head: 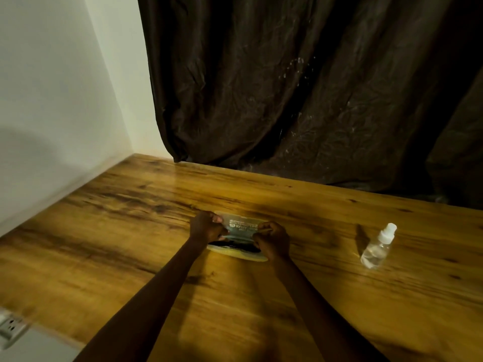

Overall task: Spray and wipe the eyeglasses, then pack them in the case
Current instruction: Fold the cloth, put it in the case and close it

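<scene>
A clear plastic eyeglass case [239, 226] with printed lettering on its lid lies on the wooden table [130, 218], its lid tilted up from a pale yellowish base. Dark eyeglasses [235, 245] show inside, between lid and base. My left hand [206, 227] pinches the left end of the lid. My right hand [273, 240] pinches the right end. A small clear spray bottle [377, 248] with a white nozzle stands to the right, apart from both hands.
A dark brown curtain [300, 100] hangs behind the table's far edge. A white wall [52, 113] runs along the left side. A white power outlet [9, 329] sits below the table's near left corner.
</scene>
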